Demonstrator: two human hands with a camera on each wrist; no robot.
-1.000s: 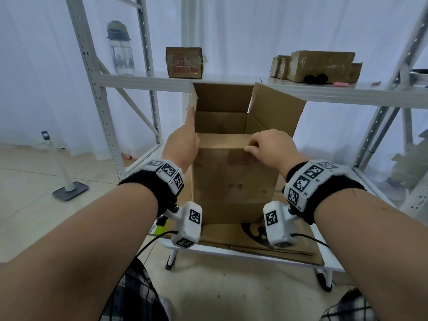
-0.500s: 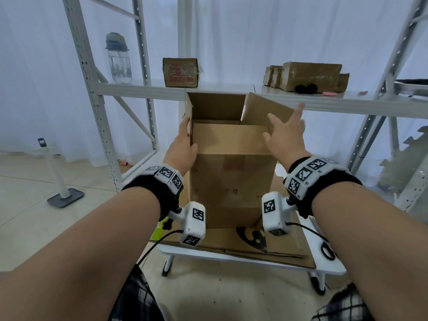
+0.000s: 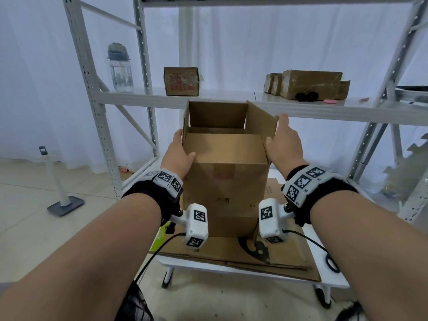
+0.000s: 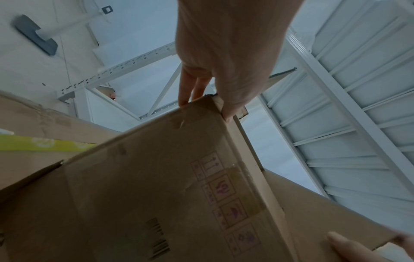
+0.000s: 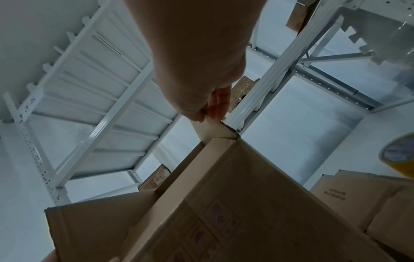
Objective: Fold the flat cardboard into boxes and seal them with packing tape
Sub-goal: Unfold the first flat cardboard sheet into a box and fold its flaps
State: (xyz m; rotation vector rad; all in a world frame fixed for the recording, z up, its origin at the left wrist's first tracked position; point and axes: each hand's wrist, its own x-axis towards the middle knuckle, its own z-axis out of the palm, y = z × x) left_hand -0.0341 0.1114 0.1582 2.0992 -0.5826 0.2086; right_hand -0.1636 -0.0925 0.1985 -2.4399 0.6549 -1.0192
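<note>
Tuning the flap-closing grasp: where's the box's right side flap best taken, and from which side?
Near its free top edge, from outside on the right, pressing flat on the outer face. The right flap leans outward from the box, hinged at the rim, so a high push probably folds it inward. The right hand rests there.

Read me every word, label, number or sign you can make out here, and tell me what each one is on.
No word or number reads clearly.
Cardboard box: handling pictograms (up arrows, glass, umbrella) and a barcode; its front print is blurred.
Small box on the shelf: red print, blurred.
Flat cardboard: upside-down print, blurred.
Wrist bands: black-and-white square markers; tiny numbers unreadable.
</note>
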